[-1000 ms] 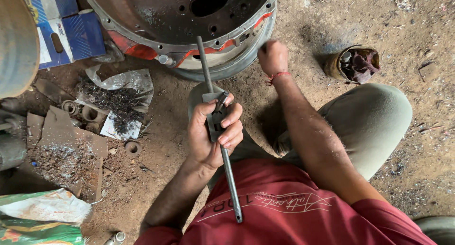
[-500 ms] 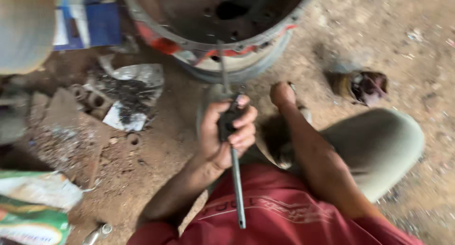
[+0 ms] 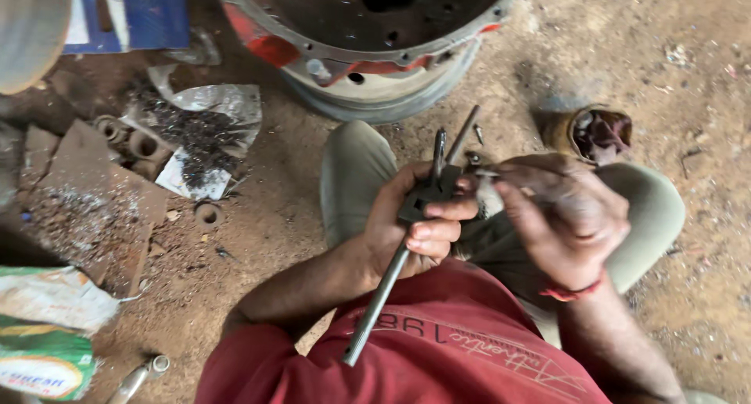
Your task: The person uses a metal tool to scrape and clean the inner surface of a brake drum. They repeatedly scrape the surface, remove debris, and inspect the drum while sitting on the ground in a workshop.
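Both hands meet on a long metal rod tool [image 3: 395,275] over the lap.

The left hand [image 3: 411,220] grips the tool's dark head, shaft slanting down across the red shirt [image 3: 461,349] — the right hand [image 3: 567,216] pinches near its top end, below the big round metal housing [image 3: 368,36] on the dirt floor [image 3: 258,224].

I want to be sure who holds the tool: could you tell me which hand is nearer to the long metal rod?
Left. The left hand is wrapped around the rod in a closed grip. The right hand is beside its upper end, fingertips close to it.
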